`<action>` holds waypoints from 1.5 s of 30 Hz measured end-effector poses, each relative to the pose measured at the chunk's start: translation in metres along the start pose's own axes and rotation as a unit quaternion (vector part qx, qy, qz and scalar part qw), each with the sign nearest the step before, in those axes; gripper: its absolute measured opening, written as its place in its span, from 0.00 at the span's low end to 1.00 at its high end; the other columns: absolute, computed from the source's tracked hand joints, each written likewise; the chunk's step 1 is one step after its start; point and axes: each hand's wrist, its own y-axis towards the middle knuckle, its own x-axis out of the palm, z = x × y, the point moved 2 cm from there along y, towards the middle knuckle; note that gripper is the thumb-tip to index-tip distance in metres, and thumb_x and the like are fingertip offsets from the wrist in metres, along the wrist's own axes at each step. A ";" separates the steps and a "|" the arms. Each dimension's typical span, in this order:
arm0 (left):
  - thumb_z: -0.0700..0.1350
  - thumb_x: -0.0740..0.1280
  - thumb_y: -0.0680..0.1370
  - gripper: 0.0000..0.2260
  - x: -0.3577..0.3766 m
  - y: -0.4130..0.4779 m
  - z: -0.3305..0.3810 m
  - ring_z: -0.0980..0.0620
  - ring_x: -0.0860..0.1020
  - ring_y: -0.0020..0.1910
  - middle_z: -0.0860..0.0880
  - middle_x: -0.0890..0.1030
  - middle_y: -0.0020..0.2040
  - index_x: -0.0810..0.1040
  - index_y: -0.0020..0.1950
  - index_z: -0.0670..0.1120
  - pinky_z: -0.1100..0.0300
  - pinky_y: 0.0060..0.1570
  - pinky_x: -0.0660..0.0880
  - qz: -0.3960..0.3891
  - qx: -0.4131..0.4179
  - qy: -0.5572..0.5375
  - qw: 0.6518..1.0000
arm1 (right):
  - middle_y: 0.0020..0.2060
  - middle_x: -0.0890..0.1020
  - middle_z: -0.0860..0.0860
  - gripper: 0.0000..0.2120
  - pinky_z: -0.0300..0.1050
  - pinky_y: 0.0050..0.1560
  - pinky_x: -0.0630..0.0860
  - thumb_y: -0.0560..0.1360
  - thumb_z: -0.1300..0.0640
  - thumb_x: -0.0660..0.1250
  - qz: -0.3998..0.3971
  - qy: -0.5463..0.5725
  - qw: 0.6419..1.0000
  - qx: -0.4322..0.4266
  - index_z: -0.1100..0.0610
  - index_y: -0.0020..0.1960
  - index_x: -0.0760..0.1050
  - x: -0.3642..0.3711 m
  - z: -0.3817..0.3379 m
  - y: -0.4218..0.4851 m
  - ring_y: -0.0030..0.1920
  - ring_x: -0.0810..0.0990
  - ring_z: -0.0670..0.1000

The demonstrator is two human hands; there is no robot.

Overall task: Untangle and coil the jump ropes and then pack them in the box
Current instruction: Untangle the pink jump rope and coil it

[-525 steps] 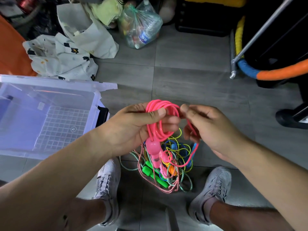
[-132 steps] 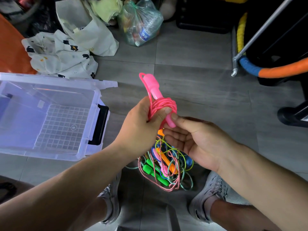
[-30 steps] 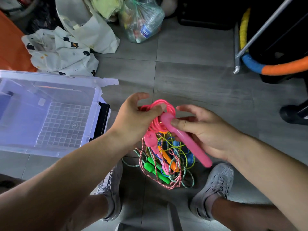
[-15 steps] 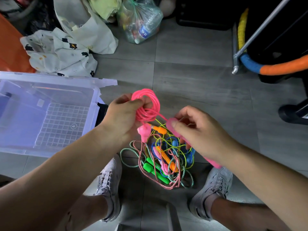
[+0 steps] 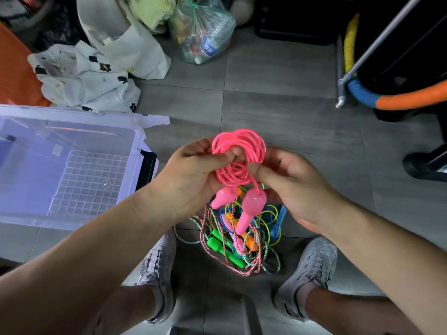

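A pink jump rope (image 5: 238,155) is wound into a small coil held up between both hands. My left hand (image 5: 191,175) grips the coil's left side, thumb across the strands. My right hand (image 5: 290,187) pinches the coil's right side. Its two pink handles (image 5: 249,209) hang down below the coil. On the floor between my shoes lies a tangled pile of jump ropes (image 5: 242,238) with green, orange and blue handles and striped cords. The clear plastic box (image 5: 135,146) sits open on the left with nothing visible in it.
White printed bags (image 5: 92,78) and a plastic bag of bottles (image 5: 203,32) lie behind the box. A metal pole (image 5: 377,44) and a padded blue-and-orange hoop (image 5: 396,97) stand at the right. My grey shoes (image 5: 312,269) flank the pile.
My right hand let go of the long pink handle, which now hangs beside the other one, and moved up to the coil. The coil shifted right, to between both hands.
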 end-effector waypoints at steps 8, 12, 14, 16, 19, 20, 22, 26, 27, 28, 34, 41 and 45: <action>0.36 0.66 0.78 0.13 0.003 -0.003 -0.005 0.42 0.82 0.46 0.37 0.83 0.49 0.76 0.61 0.30 0.43 0.53 0.81 0.028 -0.055 0.068 0.996 | 0.50 0.86 0.53 0.13 0.64 0.61 0.77 0.72 0.56 0.70 0.040 -0.109 0.992 -0.052 0.54 0.56 0.79 -0.007 0.001 0.006 0.54 0.84 0.59; 0.45 0.71 0.72 0.23 0.002 -0.003 -0.001 0.38 0.83 0.53 0.34 0.82 0.58 0.77 0.63 0.33 0.40 0.56 0.80 0.014 -0.111 0.092 0.989 | 0.51 0.86 0.54 0.11 0.63 0.59 0.78 0.75 0.58 0.70 0.038 -0.092 0.992 -0.072 0.53 0.56 0.80 -0.011 -0.003 0.007 0.53 0.83 0.61; 0.48 0.70 0.73 0.25 0.000 -0.004 -0.001 0.34 0.81 0.58 0.33 0.81 0.60 0.77 0.66 0.36 0.37 0.60 0.77 -0.014 -0.160 0.104 0.981 | 0.50 0.85 0.55 0.10 0.56 0.56 0.79 0.76 0.62 0.70 0.037 -0.087 0.992 -0.084 0.54 0.57 0.80 -0.012 -0.004 0.007 0.50 0.83 0.56; 0.50 0.67 0.75 0.23 -0.001 -0.005 -0.002 0.34 0.82 0.57 0.33 0.81 0.59 0.78 0.65 0.38 0.37 0.61 0.76 -0.040 -0.194 0.118 0.973 | 0.50 0.85 0.53 0.11 0.52 0.56 0.79 0.76 0.61 0.68 0.045 -0.116 0.987 -0.102 0.52 0.58 0.79 -0.012 -0.004 0.007 0.51 0.83 0.52; 0.48 0.66 0.78 0.15 -0.002 -0.007 -0.002 0.35 0.83 0.54 0.35 0.83 0.56 0.81 0.59 0.41 0.37 0.56 0.79 -0.054 -0.199 0.130 0.970 | 0.51 0.85 0.49 0.16 0.58 0.59 0.78 0.76 0.57 0.66 0.059 -0.204 0.969 -0.129 0.50 0.63 0.77 -0.013 0.000 0.007 0.53 0.83 0.53; 0.47 0.67 0.78 0.14 -0.003 -0.007 -0.002 0.35 0.83 0.55 0.35 0.83 0.56 0.80 0.59 0.41 0.37 0.56 0.79 -0.054 -0.197 0.128 0.971 | 0.51 0.84 0.48 0.18 0.58 0.58 0.78 0.76 0.56 0.66 0.067 -0.220 0.965 -0.130 0.50 0.66 0.75 -0.014 0.002 0.008 0.53 0.83 0.52; 0.44 0.68 0.76 0.14 -0.004 -0.007 -0.001 0.35 0.83 0.56 0.34 0.83 0.57 0.80 0.60 0.41 0.39 0.55 0.80 -0.052 -0.197 0.114 0.972 | 0.49 0.84 0.48 0.21 0.56 0.54 0.79 0.75 0.51 0.68 0.089 -0.232 0.960 -0.128 0.48 0.68 0.72 -0.017 0.004 0.008 0.49 0.83 0.51; 0.43 0.67 0.74 0.17 -0.003 -0.006 -0.002 0.34 0.81 0.58 0.33 0.81 0.59 0.79 0.61 0.37 0.42 0.56 0.80 -0.042 -0.194 0.081 0.977 | 0.49 0.83 0.48 0.21 0.47 0.50 0.80 0.76 0.49 0.72 0.092 -0.230 0.963 -0.106 0.47 0.66 0.72 -0.019 0.005 0.009 0.43 0.84 0.50; 0.42 0.67 0.74 0.17 -0.003 -0.005 -0.001 0.34 0.81 0.58 0.32 0.81 0.60 0.78 0.61 0.37 0.42 0.55 0.81 -0.035 -0.189 0.068 0.979 | 0.50 0.82 0.48 0.20 0.44 0.49 0.80 0.75 0.47 0.73 0.111 -0.233 0.960 -0.105 0.48 0.64 0.73 -0.020 0.005 0.008 0.44 0.84 0.49; 0.42 0.67 0.74 0.17 -0.003 -0.004 0.000 0.35 0.82 0.58 0.32 0.81 0.60 0.78 0.61 0.36 0.43 0.54 0.81 -0.028 -0.184 0.053 0.981 | 0.51 0.81 0.49 0.19 0.40 0.49 0.79 0.74 0.44 0.73 0.150 -0.249 0.949 -0.120 0.49 0.61 0.74 -0.021 0.002 0.006 0.46 0.83 0.48; 0.40 0.65 0.79 0.15 -0.007 0.004 0.005 0.41 0.86 0.47 0.34 0.82 0.55 0.76 0.62 0.33 0.49 0.42 0.84 0.021 -0.133 -0.006 0.991 | 0.29 0.78 0.51 0.19 0.45 0.33 0.73 0.73 0.38 0.68 0.107 -0.272 0.947 -0.134 0.54 0.38 0.73 -0.001 -0.009 -0.018 0.30 0.75 0.46; 0.39 0.66 0.78 0.09 -0.012 0.010 0.005 0.42 0.86 0.44 0.36 0.84 0.50 0.77 0.56 0.37 0.47 0.42 0.84 0.063 -0.083 -0.036 0.994 | 0.48 0.86 0.51 0.27 0.62 0.58 0.79 0.60 0.43 0.78 -0.003 -0.094 0.995 0.011 0.55 0.50 0.72 0.024 0.014 -0.019 0.53 0.85 0.56; 0.39 0.67 0.79 0.16 -0.017 0.011 0.005 0.39 0.84 0.49 0.33 0.82 0.58 0.75 0.65 0.35 0.48 0.42 0.84 0.097 -0.061 -0.009 0.993 | 0.44 0.85 0.55 0.18 0.71 0.52 0.79 0.70 0.57 0.75 -0.011 -0.052 0.998 0.033 0.55 0.51 0.67 0.024 0.011 -0.021 0.46 0.84 0.66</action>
